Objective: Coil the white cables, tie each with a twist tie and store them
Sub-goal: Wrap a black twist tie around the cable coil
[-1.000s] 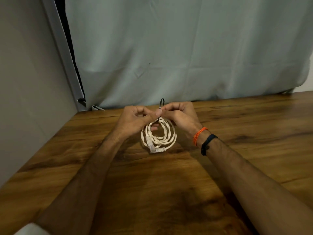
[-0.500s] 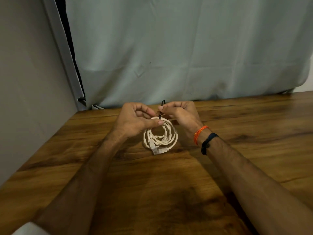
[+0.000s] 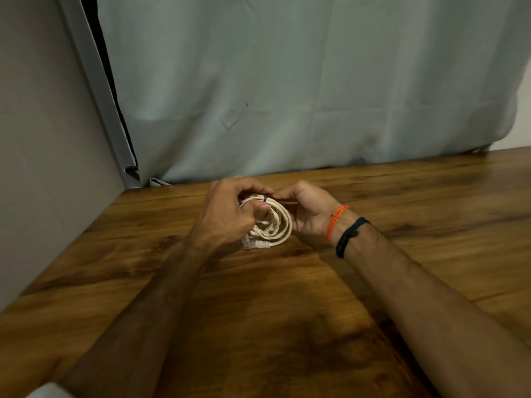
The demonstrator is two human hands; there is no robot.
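Head view of a wooden tabletop (image 3: pixel 373 282) with both forearms reaching forward to meet over a coiled white cable (image 3: pixel 275 225). The coil stands tilted between the two hands, its lower edge near or on the tabletop (contact cannot be confirmed), with its two pale plug ends (image 3: pixel 257 244) lying side by side at the bottom. A dark twist tie (image 3: pixel 265 198) crosses the strands at the top of the coil. The left hand (image 3: pixel 227 216) wraps curled fingers over the coil's left side, the thumb laid across the strands just below the tie. The right hand (image 3: pixel 307 211) cups the coil's right side, its fingertips pinching at the tie; the two hands nearly touch there. An orange thread band (image 3: pixel 334 221) and a dark band (image 3: pixel 349 235) circle the right wrist. Behind the tabletop hangs a pale grey-green curtain (image 3: pixel 287 96); a plain wall panel (image 3: pixel 43 139) closes the left side.
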